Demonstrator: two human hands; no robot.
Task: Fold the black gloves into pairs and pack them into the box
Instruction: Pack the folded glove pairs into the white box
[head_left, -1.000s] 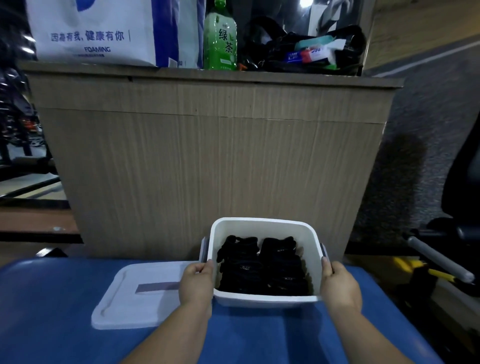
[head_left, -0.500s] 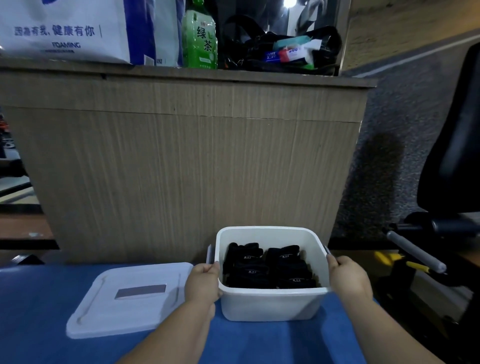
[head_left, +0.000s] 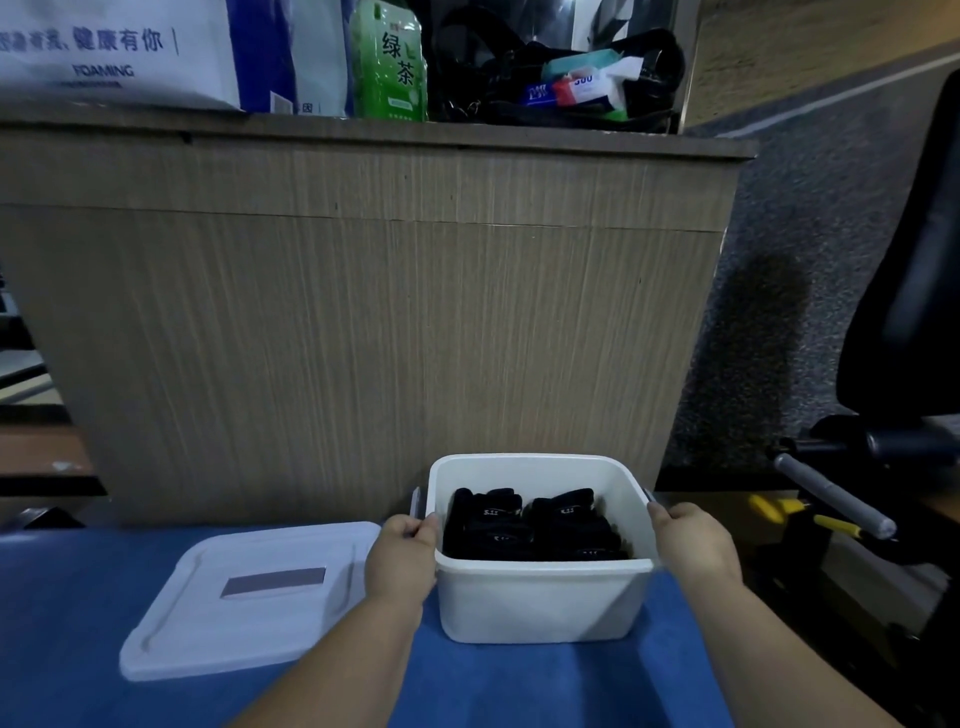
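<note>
A white plastic box stands on the blue table surface, close to the wooden counter behind it. Folded black gloves with small white lettering fill its bottom in two stacks side by side. My left hand grips the box's left side at the handle, thumb over the rim. My right hand grips the right side at the other handle. The fingers of both hands are hidden behind the box walls.
The box's white lid lies flat on the table just left of my left hand. A tall wooden counter rises behind, carrying a green bottle, bags and clutter. A black chair and metal parts stand at the right.
The view has tilted, so the box shows more of its front wall and sits slightly further right. Both hands keep their grip on the box's sides.
</note>
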